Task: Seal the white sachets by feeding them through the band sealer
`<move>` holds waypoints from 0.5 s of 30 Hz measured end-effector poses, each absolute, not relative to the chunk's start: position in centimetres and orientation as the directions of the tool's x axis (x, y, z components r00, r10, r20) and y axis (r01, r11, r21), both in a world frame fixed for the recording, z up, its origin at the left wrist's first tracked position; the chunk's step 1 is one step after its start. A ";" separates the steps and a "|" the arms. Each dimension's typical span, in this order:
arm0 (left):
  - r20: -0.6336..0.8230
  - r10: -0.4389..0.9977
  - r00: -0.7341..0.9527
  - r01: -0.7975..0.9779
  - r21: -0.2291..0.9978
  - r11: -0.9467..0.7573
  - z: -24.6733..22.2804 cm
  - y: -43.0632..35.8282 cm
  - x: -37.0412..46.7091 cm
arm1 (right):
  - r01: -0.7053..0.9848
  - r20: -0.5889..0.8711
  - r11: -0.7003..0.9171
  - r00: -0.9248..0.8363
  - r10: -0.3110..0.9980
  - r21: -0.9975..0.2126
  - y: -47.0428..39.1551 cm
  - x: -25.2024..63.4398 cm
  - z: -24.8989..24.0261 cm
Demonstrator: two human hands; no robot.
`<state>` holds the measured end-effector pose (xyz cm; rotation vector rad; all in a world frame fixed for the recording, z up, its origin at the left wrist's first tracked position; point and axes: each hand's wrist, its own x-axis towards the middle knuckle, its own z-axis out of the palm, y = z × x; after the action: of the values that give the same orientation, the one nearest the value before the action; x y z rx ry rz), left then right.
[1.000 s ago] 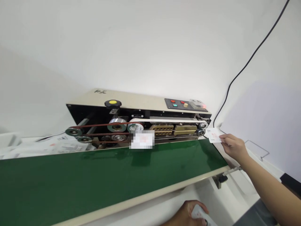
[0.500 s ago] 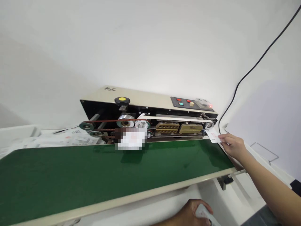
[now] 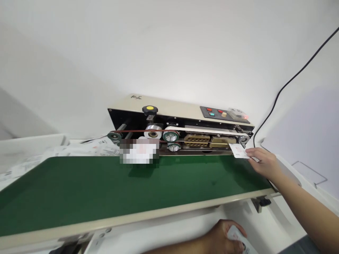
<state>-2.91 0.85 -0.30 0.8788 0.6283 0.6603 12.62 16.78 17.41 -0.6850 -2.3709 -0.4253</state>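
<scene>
My right hand [image 3: 263,162] pinches the right edge of a small white packet [image 3: 238,151] with pink print, whose upper edge is at the right end of a band sealing machine [image 3: 180,109]. Below the conveyor's front edge, my left hand [image 3: 225,236] is wrapped round pale packets [image 3: 239,238]. Another white item [image 3: 141,151], pixelated, hangs at the machine's left rollers, over the green conveyor belt [image 3: 106,190]. Brass blocks [image 3: 196,140] sit between the rollers and the packet in my right hand.
White printed packets [image 3: 102,148] lie in a white bin [image 3: 31,143] behind the belt at the left. A black cable [image 3: 296,74] runs down the wall at the right. A black knob [image 3: 150,109] with a yellow cap stands on the machine.
Along the machine, the packet at my right hand has moved left, further in towards the brass blocks. The pixelated item has moved left past the rollers. The view has shifted slightly.
</scene>
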 end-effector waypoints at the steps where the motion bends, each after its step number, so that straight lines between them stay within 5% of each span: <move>1: -0.214 0.738 0.640 -0.263 0.842 0.472 -0.3 0.8 -2.9 | 0.570 0.642 0.812 -0.671 0.371 0.127 16.7 12.4 17.4; 9: -0.243 0.735 0.633 -0.258 0.829 0.496 0.1 1.2 -3.0 | 0.712 0.764 0.693 -0.507 0.398 0.112 11.4 11.3 18.3; 15: -0.365 0.715 0.596 -0.343 0.689 0.638 0.4 1.0 -2.4 | 0.705 0.669 0.663 -0.368 0.646 -0.253 1.4 10.6 13.1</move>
<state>-2.39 0.98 0.45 0.6083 0.6810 0.6599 10.59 1.42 13.12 -1.0405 -2.1032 -0.0970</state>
